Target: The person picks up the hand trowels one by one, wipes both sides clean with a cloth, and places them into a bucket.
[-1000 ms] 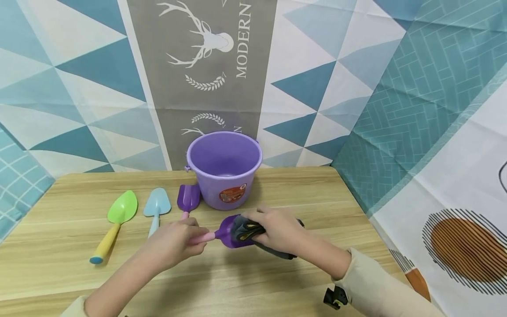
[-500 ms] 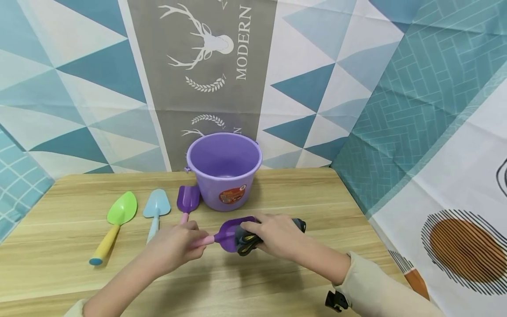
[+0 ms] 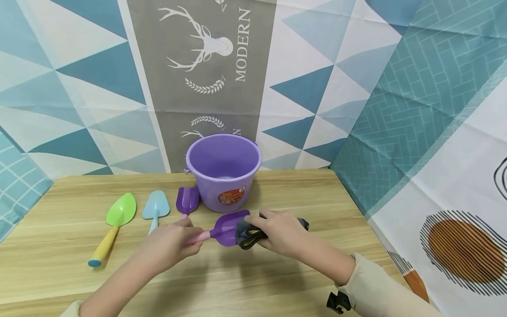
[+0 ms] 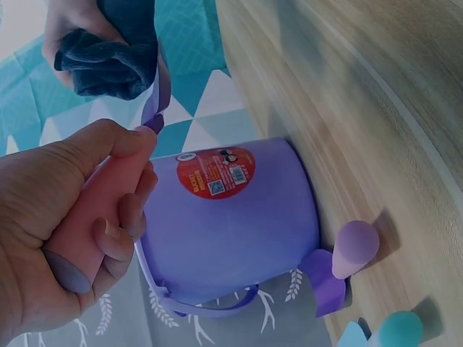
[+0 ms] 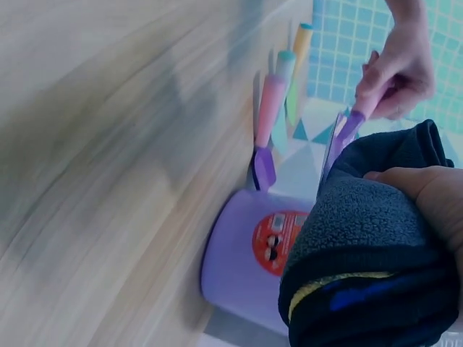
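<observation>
My left hand (image 3: 174, 242) grips the pink handle (image 4: 101, 206) of a toy shovel with a purple blade (image 3: 226, 229), held above the table. In the left wrist view the fingers wrap round the handle and the thumb lies along it. My right hand (image 3: 283, 231) holds a folded dark grey cloth (image 3: 249, 234) with black and yellow edging. The cloth lies against the right part of the blade and hides some of it. In the right wrist view the bunched cloth (image 5: 369, 224) covers much of the hand and the blade's far end.
A purple bucket (image 3: 223, 189) with a red sticker stands at the back of the wooden table (image 3: 309, 189). Left of it lie a second purple shovel (image 3: 187, 200), a light blue shovel (image 3: 156, 206) and a green shovel (image 3: 120, 210) with a yellow handle. A patterned cloth wall (image 3: 317, 66) rises behind.
The shovel blade has tilted and shifted slightly under the cloth, showing more of its far edge. The right hand with the cloth has moved a little to the right; the left hand keeps its grip.
</observation>
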